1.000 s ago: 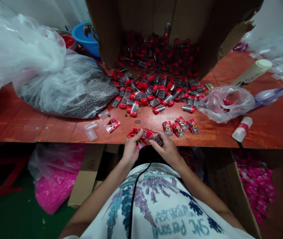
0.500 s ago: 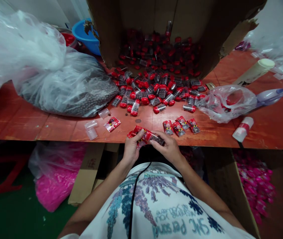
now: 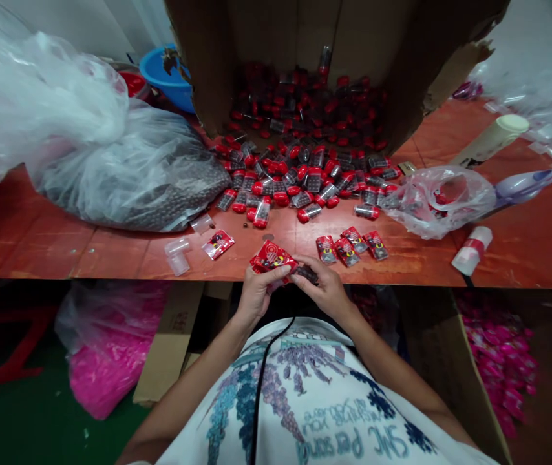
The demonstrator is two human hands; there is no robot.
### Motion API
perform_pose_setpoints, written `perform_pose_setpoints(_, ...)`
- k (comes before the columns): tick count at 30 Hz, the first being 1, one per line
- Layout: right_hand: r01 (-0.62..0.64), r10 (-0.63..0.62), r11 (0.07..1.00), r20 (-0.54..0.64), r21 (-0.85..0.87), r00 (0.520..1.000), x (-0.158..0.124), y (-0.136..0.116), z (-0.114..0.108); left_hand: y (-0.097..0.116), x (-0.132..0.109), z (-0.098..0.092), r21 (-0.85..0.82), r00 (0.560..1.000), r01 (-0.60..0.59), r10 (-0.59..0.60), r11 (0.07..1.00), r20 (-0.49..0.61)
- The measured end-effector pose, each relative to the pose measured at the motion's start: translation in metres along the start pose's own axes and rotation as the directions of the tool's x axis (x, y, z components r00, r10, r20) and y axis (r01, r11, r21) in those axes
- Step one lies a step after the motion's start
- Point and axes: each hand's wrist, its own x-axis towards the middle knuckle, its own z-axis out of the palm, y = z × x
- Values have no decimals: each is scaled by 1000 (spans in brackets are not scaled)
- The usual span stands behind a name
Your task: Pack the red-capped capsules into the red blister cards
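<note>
At the table's front edge my left hand point(image 3: 258, 289) pinches red printed packets point(image 3: 273, 256), its thumb lying over them. Close on the right, my right hand point(image 3: 323, 284) has its fingers round a clear tube of dark beads point(image 3: 307, 274), whose end meets the packets. Several filled red packets point(image 3: 347, 251) lie just beyond my right hand. A single red packet point(image 3: 218, 245) and clear empty tubes point(image 3: 178, 256) lie to the left. Beyond my hands, red-capped bead tubes point(image 3: 313, 179) are heaped on the table.
A large cardboard box point(image 3: 212, 77) on its side holds more tubes. A plastic bag of dark beads point(image 3: 159, 181) stands left. To the right are a thin plastic bag point(image 3: 470, 194), a white roll point(image 3: 472, 250) and a box of pink packets point(image 3: 499, 368) below the table.
The packets in my left hand now lie flatter and show more of their printed face. The tube in my right hand is now more covered by the packets and fingers.
</note>
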Motion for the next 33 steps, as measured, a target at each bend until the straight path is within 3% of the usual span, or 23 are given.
perform_pose_setpoints(8,-120,122,992,-42,34,992,-7,5,1,3,0,4,145,999,-3,-3,989,44)
perform_pose_setpoints(15,-34,23,992,-97,-122,995,-13,0,-6,-4,0,9,185,997,-69,61,980,45)
perform_pose_setpoints(24,-153,171,977,-116,147,978,-30,4,-12,-10,-8,14,201,987,-28,-5,979,162)
perform_pose_setpoints(30,-125,113,991,-205,-47,972,-52,-6,-21,-17,-21,26,203,981,-104,67,974,181)
perform_pose_setpoints(33,-149,159,987,-209,63,965,-64,-4,-22,-20,-28,30,246,968,-73,9,966,251)
